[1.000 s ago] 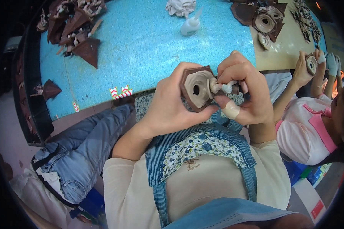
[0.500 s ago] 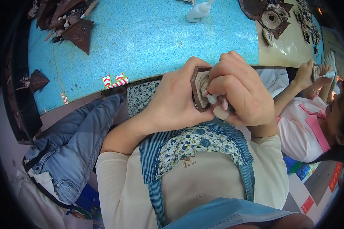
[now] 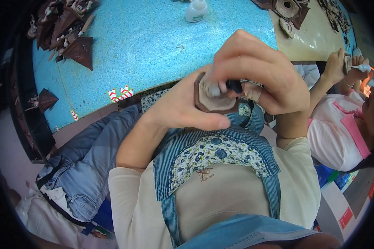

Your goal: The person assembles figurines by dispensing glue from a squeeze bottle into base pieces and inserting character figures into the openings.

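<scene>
My left hand grips a small brown many-sided piece, its thumb stretched along the near rim. The piece's hollow, beige inner side faces up. Over it, my right hand is bent, with its fingertips closed at the opening. A small dark-and-pale bit shows between those fingers. Blur and the fingers hide its kind, and I cannot make out whether it touches the piece. Both hands are above my lap, in front of the blue table's near edge.
Brown pointed pieces are heaped at the table's far left, with a single one nearer. A white squeeze bottle stands at the back. More brown and beige pieces lie far right. A co-worker's hand is at the right.
My right hand has lifted and opened out somewhat over the piece. My left thumb has straightened along its rim, and the piece is tipped more face up. The whole view has shifted slightly.
</scene>
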The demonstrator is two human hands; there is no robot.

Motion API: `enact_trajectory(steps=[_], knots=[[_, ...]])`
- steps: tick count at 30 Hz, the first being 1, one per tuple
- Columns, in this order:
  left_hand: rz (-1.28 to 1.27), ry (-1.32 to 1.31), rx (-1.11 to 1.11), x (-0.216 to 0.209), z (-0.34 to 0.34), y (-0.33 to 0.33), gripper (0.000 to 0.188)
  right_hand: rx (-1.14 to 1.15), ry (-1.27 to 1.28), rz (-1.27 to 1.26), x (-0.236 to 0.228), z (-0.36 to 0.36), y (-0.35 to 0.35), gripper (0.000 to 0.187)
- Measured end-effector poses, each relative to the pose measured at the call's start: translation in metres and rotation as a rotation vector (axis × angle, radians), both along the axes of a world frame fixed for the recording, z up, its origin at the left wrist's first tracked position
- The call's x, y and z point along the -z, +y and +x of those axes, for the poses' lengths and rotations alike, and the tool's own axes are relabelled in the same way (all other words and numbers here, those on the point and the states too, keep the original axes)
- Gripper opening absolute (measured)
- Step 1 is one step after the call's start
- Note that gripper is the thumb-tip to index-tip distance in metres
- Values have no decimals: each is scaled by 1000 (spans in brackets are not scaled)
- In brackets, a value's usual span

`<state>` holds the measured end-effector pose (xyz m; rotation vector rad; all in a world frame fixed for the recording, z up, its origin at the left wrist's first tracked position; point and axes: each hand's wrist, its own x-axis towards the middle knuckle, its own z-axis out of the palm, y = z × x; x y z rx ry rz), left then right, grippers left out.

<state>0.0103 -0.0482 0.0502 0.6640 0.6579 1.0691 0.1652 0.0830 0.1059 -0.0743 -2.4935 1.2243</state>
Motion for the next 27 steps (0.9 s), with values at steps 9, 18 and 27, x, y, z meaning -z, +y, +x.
enact_trajectory(steps=[9, 18, 27], knots=[[174, 573, -340, -59, -29, -8, 69, 215, 327, -346, 24, 20, 24, 50], [575, 1753, -1161, -132, -46, 50, 47, 593, 211, 76, 7, 20, 19, 33], [746, 2115, -518, -116, -24, 193, 31, 699, 357, -132, 7, 38, -24, 29]])
